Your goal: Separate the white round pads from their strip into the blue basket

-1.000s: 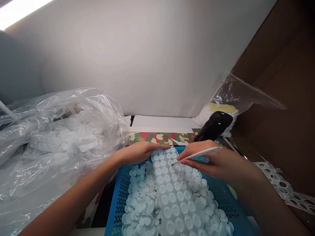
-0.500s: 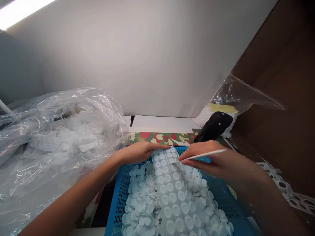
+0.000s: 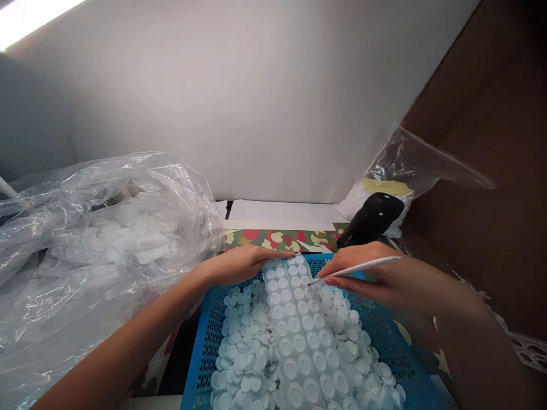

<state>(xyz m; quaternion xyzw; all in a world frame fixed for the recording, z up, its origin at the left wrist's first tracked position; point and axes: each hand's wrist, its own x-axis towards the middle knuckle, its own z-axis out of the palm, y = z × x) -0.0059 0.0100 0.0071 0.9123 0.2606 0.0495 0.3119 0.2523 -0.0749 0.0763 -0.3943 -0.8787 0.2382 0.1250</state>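
A long translucent sheet [image 3: 294, 324] with rows of round white pieces lies over the blue basket [image 3: 194, 364], its near end running out of the frame. At its far end my left hand [image 3: 241, 263] is closed on the edge, the index finger stretched across the top; the thumb is mostly hidden. Between the fingertips of my right hand [image 3: 359, 267] is a slim white pointed stick [image 3: 363, 266], held like a pen. Its tip is at the sheet's right edge, near the upper rows; I cannot tell whether it touches. Loose white discs [image 3: 243, 341] fill the basket around the sheet.
On the left lies a large clear plastic bag [image 3: 128, 239] of white pieces. A black object [image 3: 371, 219] stands behind my right hand, before another clear bag [image 3: 401, 165] with a yellow label. Perforated offcuts [image 3: 527, 350] lie at right. A pale wall [image 3: 256, 102] rises behind.
My right hand has shifted slightly right with the white stick, whose tip moved from the sheet's inner rows toward its right edge. My left hand and the basket stay nearly in place.
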